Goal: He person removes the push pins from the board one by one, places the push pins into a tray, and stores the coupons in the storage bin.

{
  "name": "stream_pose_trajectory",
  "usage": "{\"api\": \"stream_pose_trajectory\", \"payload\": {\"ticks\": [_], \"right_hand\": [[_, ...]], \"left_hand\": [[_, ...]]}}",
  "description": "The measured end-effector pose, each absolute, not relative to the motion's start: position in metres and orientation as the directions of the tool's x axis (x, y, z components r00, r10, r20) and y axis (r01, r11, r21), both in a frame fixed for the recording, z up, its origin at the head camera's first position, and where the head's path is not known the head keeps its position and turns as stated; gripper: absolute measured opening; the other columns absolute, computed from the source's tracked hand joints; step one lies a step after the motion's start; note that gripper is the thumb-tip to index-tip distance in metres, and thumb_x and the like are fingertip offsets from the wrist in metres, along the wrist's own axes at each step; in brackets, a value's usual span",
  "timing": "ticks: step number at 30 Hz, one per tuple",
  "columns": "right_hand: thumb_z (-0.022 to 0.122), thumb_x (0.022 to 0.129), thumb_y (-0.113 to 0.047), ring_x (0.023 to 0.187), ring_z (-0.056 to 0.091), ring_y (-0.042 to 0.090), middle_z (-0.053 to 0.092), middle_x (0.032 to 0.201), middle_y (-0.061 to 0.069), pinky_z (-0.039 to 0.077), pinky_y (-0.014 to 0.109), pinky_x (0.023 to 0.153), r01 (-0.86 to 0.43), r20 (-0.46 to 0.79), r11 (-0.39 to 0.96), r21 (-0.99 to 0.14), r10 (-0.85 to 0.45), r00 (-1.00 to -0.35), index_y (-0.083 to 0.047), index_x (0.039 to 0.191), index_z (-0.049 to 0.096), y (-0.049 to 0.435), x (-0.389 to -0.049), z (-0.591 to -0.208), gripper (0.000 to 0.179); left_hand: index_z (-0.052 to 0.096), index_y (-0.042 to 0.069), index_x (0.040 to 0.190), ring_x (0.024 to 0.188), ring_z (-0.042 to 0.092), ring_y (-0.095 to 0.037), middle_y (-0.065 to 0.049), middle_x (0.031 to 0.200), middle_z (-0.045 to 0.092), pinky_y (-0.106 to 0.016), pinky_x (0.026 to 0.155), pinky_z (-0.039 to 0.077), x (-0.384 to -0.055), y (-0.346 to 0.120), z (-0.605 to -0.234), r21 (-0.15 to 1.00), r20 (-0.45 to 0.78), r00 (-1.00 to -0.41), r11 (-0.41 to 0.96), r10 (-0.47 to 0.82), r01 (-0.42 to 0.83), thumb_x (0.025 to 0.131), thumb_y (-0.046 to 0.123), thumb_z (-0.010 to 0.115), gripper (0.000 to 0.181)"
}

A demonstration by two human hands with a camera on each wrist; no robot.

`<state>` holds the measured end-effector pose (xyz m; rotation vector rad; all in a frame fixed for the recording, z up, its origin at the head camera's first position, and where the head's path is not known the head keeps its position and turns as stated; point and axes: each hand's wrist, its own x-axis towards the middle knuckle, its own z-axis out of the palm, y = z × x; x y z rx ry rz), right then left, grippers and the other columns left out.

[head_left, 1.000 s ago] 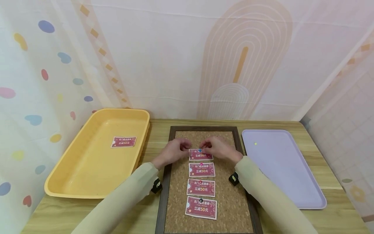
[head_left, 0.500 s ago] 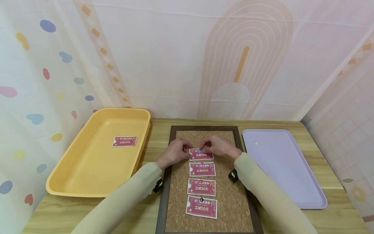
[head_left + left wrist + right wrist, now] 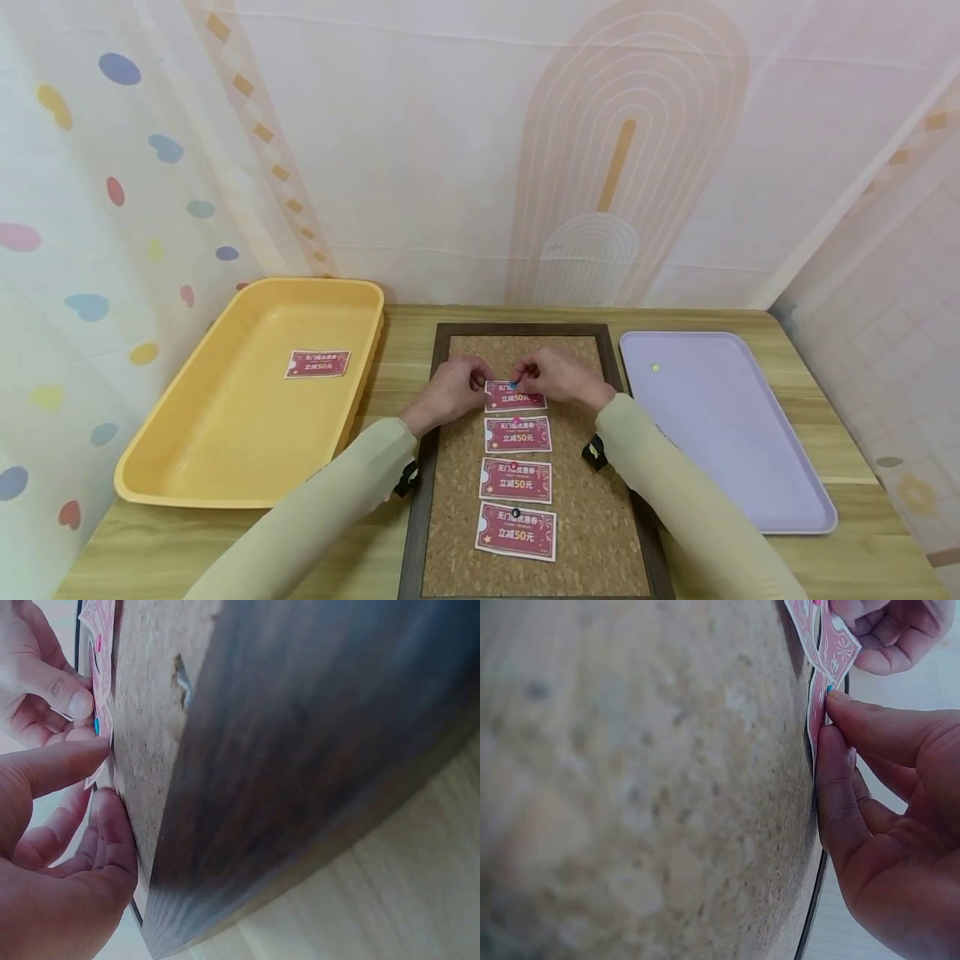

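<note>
1. Head view: both hands at the top coupon [image 3: 514, 402], farthest of four red coupons in a column on a corkboard [image 3: 600, 533].
2. Right hand [image 3: 561, 377] – thumb and forefinger nearly together, pinching the blue pin [image 3: 514, 386] at the coupon's upper edge; other fingers curled.
3. Left hand [image 3: 454, 387] – at the coupon's left end, thumb touching it, small gap to the forefinger. Can't tell whether it pinches the paper or only steadies it.
4. Right wrist view: right thumb against the blue pin, forefinger just below, near the cork.
5. Nearer coupons, each pinned near its upper edge, going toward the person: second coupon [image 3: 517, 437] with a pink pin [image 3: 516, 421], third coupon [image 3: 517, 483] with a red pin [image 3: 513, 466], fourth coupon [image 3: 516, 537] with a black pin [image 3: 516, 513].
6. Board has a dark frame [image 3: 418, 508] and lies on a wooden table [image 3: 892, 558].
7. Left of it: yellow tub [image 3: 225, 433], loose coupon [image 3: 318, 364] inside.
8. Right of it: purple tray [image 3: 731, 425], yellow pin [image 3: 656, 367] near its far left corner.
</note>
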<state>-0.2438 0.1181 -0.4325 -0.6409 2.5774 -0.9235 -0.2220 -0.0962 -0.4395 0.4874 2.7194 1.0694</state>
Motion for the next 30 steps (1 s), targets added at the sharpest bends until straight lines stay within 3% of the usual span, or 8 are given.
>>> {"api": "stream_pose_trajectory", "payload": {"ticks": [15,30], "right_hand": [[0.072,0.097,-0.009,0.076,0.056,0.012,0.066,0.087,0.000,0.046,0.026,0.069,-0.261,-0.169,0.693,-0.673,-0.486,-0.857,-0.008,0.101,0.073,0.1110,-0.2405,-0.4302,0.004],[0.073,0.096,-0.009,0.078,0.057,0.012,0.067,0.088,0.000,0.046,0.026,0.070,-0.239,-0.178,0.695,-0.678,-0.471,-0.864,-0.008,0.100,0.074,0.1126,-0.2411,-0.4294,0.004]], "left_hand": [[0.072,0.001,0.105,0.081,0.065,-0.016,-0.005,0.090,0.072,-0.028,0.072,0.053,-0.2167,-0.0962,-0.4377,0.766,-0.067,-0.961,0.631,0.267,0.122,0.088,0.002,0.075,0.017],[0.075,0.002,0.102,0.079,0.064,-0.015,-0.005,0.089,0.072,-0.028,0.070,0.051,-0.2201,-0.1009,-0.4404,0.799,-0.089,-0.950,0.591,0.300,0.112,0.091,0.003,0.074,0.011]]}}
